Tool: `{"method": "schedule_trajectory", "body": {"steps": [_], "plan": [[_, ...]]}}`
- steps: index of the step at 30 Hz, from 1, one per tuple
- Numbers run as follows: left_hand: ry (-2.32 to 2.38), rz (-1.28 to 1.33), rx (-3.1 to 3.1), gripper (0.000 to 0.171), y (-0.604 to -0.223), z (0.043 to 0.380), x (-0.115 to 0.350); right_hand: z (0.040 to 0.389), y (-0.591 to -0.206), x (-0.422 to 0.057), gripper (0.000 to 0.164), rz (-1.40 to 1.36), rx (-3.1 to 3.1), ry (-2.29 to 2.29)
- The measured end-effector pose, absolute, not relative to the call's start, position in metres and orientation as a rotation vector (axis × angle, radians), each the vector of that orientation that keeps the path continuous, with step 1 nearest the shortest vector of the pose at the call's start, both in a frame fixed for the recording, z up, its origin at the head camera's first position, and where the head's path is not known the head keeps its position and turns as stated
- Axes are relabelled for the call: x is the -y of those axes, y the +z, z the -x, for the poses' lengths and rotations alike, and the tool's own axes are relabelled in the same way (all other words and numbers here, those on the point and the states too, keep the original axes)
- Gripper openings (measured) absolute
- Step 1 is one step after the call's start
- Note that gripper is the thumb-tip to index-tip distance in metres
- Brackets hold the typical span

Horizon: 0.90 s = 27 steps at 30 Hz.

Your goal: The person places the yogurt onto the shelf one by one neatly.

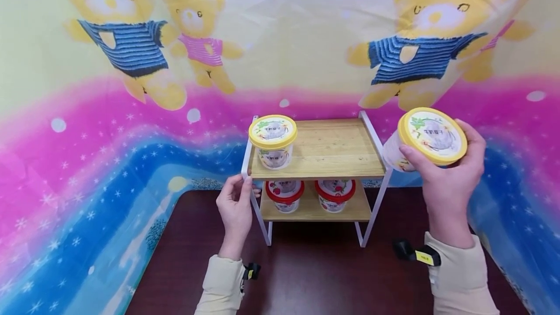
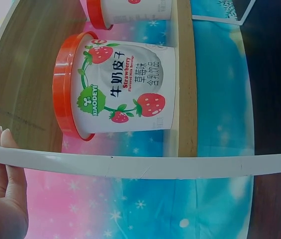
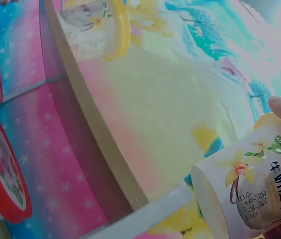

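In the head view my right hand (image 1: 457, 186) grips a white tub with a yellow lid (image 1: 433, 135), raised beside the right end of a small two-tier shelf rack (image 1: 332, 145). Its thumb lies along the near side of the lid. The right wrist view shows the side of this tub (image 3: 249, 186), tilted, with a flower print. My left hand (image 1: 236, 203) holds the rack's white left frame near the upper board's front corner, fingertips (image 2: 8, 137) behind the bar. A second yellow-lidded tub (image 1: 273, 142) stands upright on the left part of the upper board.
On the lower board stand two red-lidded tubs (image 1: 285, 196) with strawberry prints, side by side. The rack stands on a dark red-brown table (image 1: 315, 276). Behind it hangs a cloth (image 1: 306, 62) printed with bears.
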<state>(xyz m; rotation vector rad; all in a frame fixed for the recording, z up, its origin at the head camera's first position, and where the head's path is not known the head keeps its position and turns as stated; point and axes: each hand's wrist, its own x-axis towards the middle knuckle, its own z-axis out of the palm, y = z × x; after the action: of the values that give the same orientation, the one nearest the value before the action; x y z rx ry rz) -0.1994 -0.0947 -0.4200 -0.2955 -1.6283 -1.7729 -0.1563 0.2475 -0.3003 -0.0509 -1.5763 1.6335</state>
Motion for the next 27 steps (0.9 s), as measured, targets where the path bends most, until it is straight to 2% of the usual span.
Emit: {"method": "schedule_trajectory", "body": {"steps": [11,22,27], "plan": [[-1.771,0.304,1.644,0.012,-0.397,0.183,0.09,0.163,-0.299,-0.239,0.082,-0.023,1.537,1.634],[-1.795,0.287,1.619,0.011,-0.414,0.194,0.093,0.164,-0.29,-0.223,0.083,-0.068,1.567,1.61],[-1.789,0.296,1.614,0.011,-0.411,0.192,0.093,0.165,-0.286,-0.213,0.084,-0.118,1.531,1.635]]}}
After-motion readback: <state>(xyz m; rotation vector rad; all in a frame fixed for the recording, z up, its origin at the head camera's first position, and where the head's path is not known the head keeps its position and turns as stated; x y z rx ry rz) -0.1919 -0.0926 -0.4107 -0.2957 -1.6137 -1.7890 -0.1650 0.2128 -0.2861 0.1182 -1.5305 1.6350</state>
